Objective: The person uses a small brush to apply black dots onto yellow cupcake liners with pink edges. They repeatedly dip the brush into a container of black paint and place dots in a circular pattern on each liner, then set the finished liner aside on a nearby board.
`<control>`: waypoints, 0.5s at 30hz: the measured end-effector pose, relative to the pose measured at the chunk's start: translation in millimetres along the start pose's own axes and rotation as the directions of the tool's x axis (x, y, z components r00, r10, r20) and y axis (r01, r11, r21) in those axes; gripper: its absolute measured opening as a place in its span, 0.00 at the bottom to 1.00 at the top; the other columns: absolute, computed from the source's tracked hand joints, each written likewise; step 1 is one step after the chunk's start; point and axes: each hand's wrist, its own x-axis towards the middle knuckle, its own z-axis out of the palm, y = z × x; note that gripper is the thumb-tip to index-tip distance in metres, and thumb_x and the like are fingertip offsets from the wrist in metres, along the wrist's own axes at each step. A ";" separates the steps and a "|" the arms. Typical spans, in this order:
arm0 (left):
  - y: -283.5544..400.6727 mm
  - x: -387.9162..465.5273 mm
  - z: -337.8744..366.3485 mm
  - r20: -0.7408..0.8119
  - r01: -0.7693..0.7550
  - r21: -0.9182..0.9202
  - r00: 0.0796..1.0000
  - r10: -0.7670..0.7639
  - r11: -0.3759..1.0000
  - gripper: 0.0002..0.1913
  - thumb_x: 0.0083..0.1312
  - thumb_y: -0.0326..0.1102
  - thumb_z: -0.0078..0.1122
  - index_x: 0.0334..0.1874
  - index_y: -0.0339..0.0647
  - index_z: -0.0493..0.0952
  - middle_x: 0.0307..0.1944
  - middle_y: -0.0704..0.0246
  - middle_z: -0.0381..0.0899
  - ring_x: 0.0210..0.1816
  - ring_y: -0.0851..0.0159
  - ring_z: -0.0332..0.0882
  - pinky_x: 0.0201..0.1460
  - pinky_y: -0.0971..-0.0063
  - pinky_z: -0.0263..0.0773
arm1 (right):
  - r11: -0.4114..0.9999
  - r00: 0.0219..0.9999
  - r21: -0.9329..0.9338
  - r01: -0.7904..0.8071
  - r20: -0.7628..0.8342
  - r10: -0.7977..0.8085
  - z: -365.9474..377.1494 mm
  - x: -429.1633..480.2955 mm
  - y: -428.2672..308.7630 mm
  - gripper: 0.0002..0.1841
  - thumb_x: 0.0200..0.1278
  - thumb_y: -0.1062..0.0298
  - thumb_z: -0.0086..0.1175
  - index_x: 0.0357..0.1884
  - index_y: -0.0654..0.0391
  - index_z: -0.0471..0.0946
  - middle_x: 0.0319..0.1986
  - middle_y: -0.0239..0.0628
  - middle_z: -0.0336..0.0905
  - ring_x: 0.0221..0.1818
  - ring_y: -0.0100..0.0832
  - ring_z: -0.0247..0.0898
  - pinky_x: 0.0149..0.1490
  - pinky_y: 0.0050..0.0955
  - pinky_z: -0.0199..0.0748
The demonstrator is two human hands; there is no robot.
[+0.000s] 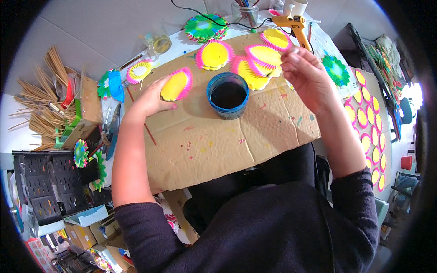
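Observation:
My left hand (pixel 153 97) holds a yellow oval flower piece (pixel 175 85) with a pink fringe, thumb spread below it. To the right, my right hand (pixel 305 73) has its fingertips pinched together at the edge of a similar raised flower piece (pixel 266 56). A small dark tip shows below that piece; whether the fingers grip the piece or a thin tool, I cannot tell. More pink-edged yellow pieces (pixel 251 76) lie beneath it. Between my hands stands a blue-rimmed cup (pixel 228 114) of dark liquid. Another stack of yellow pieces (pixel 214 54) lies behind the cup.
Paint-spotted cardboard (pixel 205 150) covers the table. A yellow glue gun (pixel 293 25) with a cord stands behind, near a jar of brushes (pixel 245 15) and green flower pieces (pixel 206 29). Bamboo sticks (pixel 51 105) fill a box at left. Several yellow pieces (pixel 370 114) cover a board at right.

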 end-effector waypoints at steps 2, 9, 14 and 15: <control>-3.9 3.2 2.6 -0.028 -0.051 0.012 0.998 0.052 0.999 0.49 0.43 0.41 0.78 0.70 0.44 0.62 0.68 0.63 0.65 0.68 0.55 0.62 0.70 0.65 0.59 | 0.971 0.995 -0.227 0.075 0.082 -0.058 17.5 8.6 8.9 0.03 0.63 0.71 0.59 0.37 0.57 0.78 0.36 0.31 0.78 0.38 0.22 0.75 0.46 0.22 0.74; -2.2 0.9 -1.7 -0.136 -0.128 0.314 0.975 0.178 0.941 0.48 0.41 0.50 0.77 0.68 0.48 0.65 0.69 0.67 0.64 0.70 0.59 0.59 0.71 0.58 0.55 | 0.547 0.952 -0.781 0.303 0.280 -0.126 45.2 27.9 43.1 0.08 0.54 0.66 0.68 0.34 0.56 0.83 0.36 0.31 0.76 0.47 0.27 0.72 0.56 0.25 0.67; 1.6 11.9 -4.2 -0.042 -0.179 0.315 0.978 0.202 0.932 0.47 0.43 0.47 0.76 0.69 0.48 0.65 0.70 0.68 0.63 0.73 0.59 0.55 0.73 0.57 0.51 | 0.539 0.957 -0.793 0.285 0.264 -0.118 33.4 32.3 66.7 0.09 0.50 0.64 0.71 0.32 0.53 0.84 0.46 0.39 0.71 0.57 0.36 0.64 0.62 0.33 0.61; 4.1 12.0 -5.8 -0.007 -0.166 0.317 0.984 0.177 0.934 0.47 0.45 0.45 0.76 0.70 0.48 0.64 0.70 0.67 0.63 0.73 0.59 0.54 0.73 0.58 0.50 | 0.525 0.957 -0.801 0.286 0.267 -0.113 34.3 31.7 66.8 0.09 0.50 0.64 0.71 0.32 0.53 0.84 0.47 0.40 0.71 0.58 0.37 0.63 0.63 0.34 0.61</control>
